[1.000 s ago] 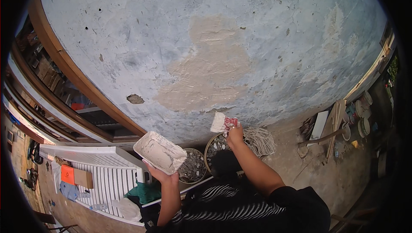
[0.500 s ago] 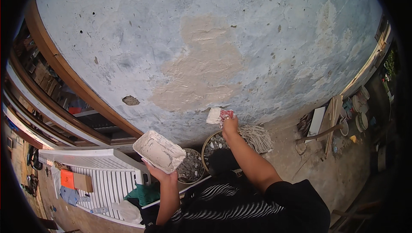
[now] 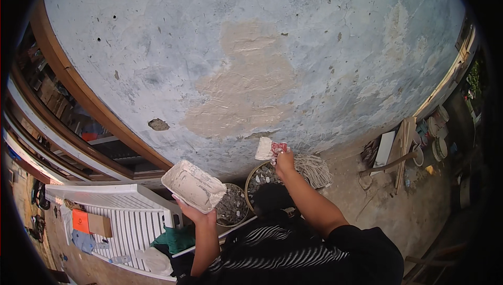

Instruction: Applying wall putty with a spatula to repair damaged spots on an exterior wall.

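Observation:
My left hand (image 3: pixel 198 213) supports a whitish rectangular tub (image 3: pixel 192 184) from below, its inside smeared with pale filler. In my right hand (image 3: pixel 285 163) is a putty knife (image 3: pixel 264 149) with a red handle, its blade coated in the same pale paste. The blade sits just below the beige filler patch (image 3: pixel 246 88) on the blue-grey wall (image 3: pixel 335 33); I see a gap between blade and patch. A small dark chipped spot (image 3: pixel 263 134) lies between them. Left of the patch, a deeper hole (image 3: pixel 158 124) shows in the wall.
Two round pots of grey rubble (image 3: pixel 232 207) stand by the wall's foot, beside a string mop head (image 3: pixel 313 169). A white slatted bench (image 3: pixel 133 227) at left carries boxes and cloths. Wooden boards (image 3: pixel 402 151) and buckets (image 3: pixel 439 148) are at right. A brown window frame (image 3: pixel 89 96) edges the wall.
My right hand and the putty knife have moved slightly down and right, away from the chipped spot, which now shows more. The left hand and tub stay nearly in place.

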